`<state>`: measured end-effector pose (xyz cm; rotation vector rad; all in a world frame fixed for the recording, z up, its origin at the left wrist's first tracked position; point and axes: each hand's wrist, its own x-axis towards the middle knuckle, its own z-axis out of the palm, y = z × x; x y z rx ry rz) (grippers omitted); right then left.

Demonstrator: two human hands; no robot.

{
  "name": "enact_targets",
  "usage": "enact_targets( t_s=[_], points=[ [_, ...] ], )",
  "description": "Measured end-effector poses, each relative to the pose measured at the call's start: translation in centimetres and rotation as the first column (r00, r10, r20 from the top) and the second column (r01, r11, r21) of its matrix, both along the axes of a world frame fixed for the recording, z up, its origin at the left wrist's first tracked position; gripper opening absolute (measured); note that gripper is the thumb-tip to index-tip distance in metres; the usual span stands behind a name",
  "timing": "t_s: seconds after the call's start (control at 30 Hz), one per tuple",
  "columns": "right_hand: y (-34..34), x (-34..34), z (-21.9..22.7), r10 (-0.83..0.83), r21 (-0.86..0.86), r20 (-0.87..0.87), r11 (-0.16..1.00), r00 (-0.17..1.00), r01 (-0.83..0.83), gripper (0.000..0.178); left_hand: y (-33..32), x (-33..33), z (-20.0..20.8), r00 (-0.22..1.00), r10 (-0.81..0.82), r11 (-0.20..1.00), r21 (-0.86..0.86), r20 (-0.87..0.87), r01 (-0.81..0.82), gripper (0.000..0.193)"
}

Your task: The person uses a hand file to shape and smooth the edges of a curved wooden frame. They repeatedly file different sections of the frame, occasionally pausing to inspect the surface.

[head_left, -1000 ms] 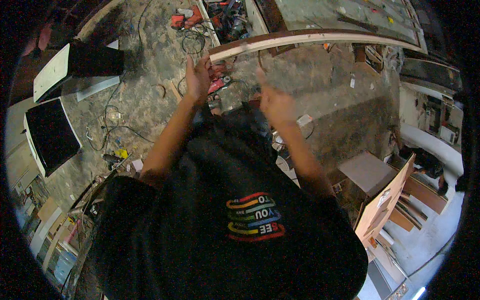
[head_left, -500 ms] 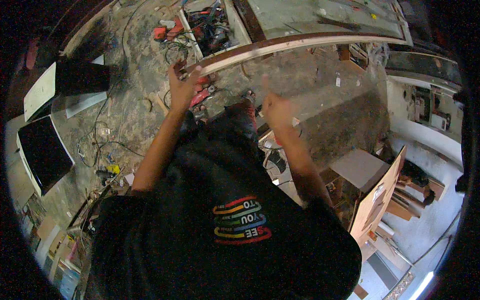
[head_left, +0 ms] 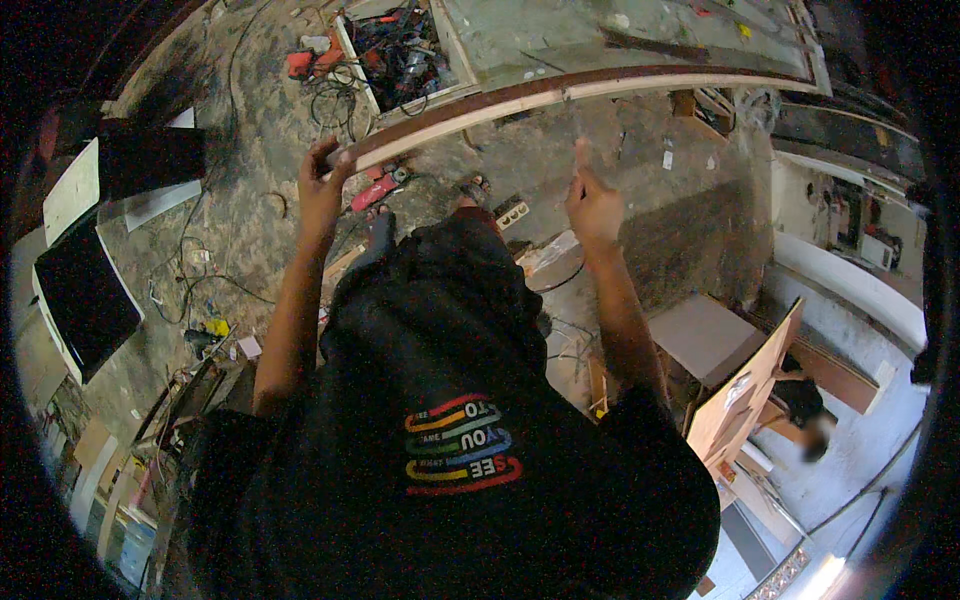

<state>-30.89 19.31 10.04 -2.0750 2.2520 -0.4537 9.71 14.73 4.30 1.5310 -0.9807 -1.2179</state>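
A long wooden board (head_left: 455, 118), brown on its face with a pale edge, runs from the left up to the far right. My left hand (head_left: 322, 195) grips its near left end, thumb on one side and fingers on the other. My right hand (head_left: 597, 210) is held apart from the board, below its middle. Its fingers are curled, with one finger or a thin piece pointing up toward the board. A faint blurred shape shows above the fingertip, so what this hand holds is unclear.
A red power tool (head_left: 375, 192) lies by my feet, near a power strip (head_left: 512, 215). Beyond the board stand an open box of tools and cables (head_left: 400, 60) and a pale tabletop (head_left: 560, 45). Dark screen-like panels (head_left: 88, 305) lie left. Another person (head_left: 805, 405) is behind a leaning wooden panel (head_left: 745, 385).
My left hand and the board's held end have shifted left and nearer. My right hand has moved right, and its blur has lessened. More of the power strip now shows by my feet.
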Motion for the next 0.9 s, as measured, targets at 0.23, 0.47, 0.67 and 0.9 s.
enact_targets(
  t_s=[0.23, 0.47, 0.67, 0.9],
  points=[
    [-0.3, -1.6, -0.7, 0.087, 0.071, 0.068, 0.993, 0.994, -0.092, 0.034, 1.0, -0.8, 0.6, 0.984, 0.076, 0.997, 0.015, 0.159, -0.079, 0.054],
    [-0.4, -3.8, -1.5, 0.173, 0.033, 0.074, 0.984, 0.982, -0.176, 0.042, 1.0, -3.1, 2.7, 0.871, 0.234, 0.969, -0.181, 0.432, -0.171, 0.045],
    [-0.8, -4.8, -0.8, 0.165, 0.052, 0.174, 0.983, 0.971, -0.176, 0.054, -0.1, -5.9, 5.5, 0.580, 0.002, 0.906, -0.247, 0.814, 0.344, 0.040],
    [-2.6, -8.4, 1.5, 0.159, 0.086, 0.203, 0.980, 0.966, -0.179, 0.046, 2.7, -11.5, 4.9, 0.391, -0.095, 0.908, -0.082, 0.915, 0.412, 0.065]
  ],
)
